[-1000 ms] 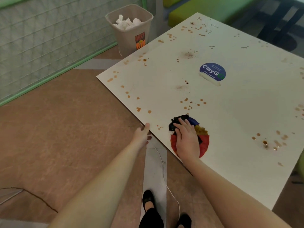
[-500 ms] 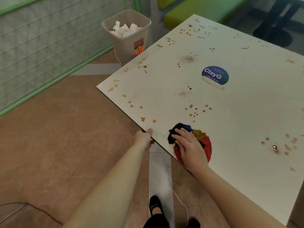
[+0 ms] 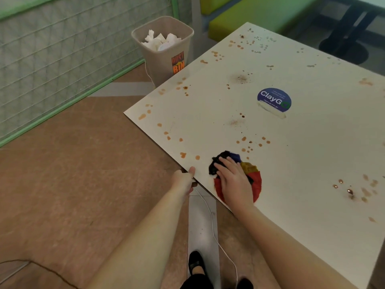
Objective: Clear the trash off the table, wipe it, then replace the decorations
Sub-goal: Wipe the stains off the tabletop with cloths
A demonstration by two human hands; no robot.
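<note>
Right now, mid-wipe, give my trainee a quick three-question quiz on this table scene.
1. True or false: the right hand presses flat on the multicoloured rag.
2. What does the left hand grip? A) the dustbin B) the table edge C) the rag
3. Fill in: the brown stains beside the left hand's thumb are not yet ____.

Key: 1 true; 2 B; 3 wiped.

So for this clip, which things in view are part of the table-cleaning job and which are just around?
Job:
- table, spotted with brown stains
- multicoloured cloth, pressed flat under the right hand
- left hand, gripping the table edge
- dust bin, holding crumpled white paper

Around:
- ClayGo sticker
- white cable on the floor
- green bench
</note>
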